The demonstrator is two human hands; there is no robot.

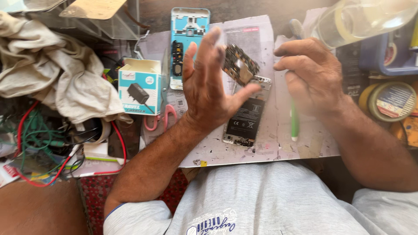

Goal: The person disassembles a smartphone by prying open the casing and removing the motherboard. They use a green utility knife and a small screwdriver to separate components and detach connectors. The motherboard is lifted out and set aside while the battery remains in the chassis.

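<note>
Left hand fingers spread around circuit board; right hand curled (seemingly gripping green tool).

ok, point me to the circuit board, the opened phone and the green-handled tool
circuit board (pixel 241 64), head view, middle of the board, between the left fingertips.
opened phone (pixel 245 117), head view, on its black battery.
green-handled tool (pixel 294 124), head view, green shaft below the right hand.
</note>
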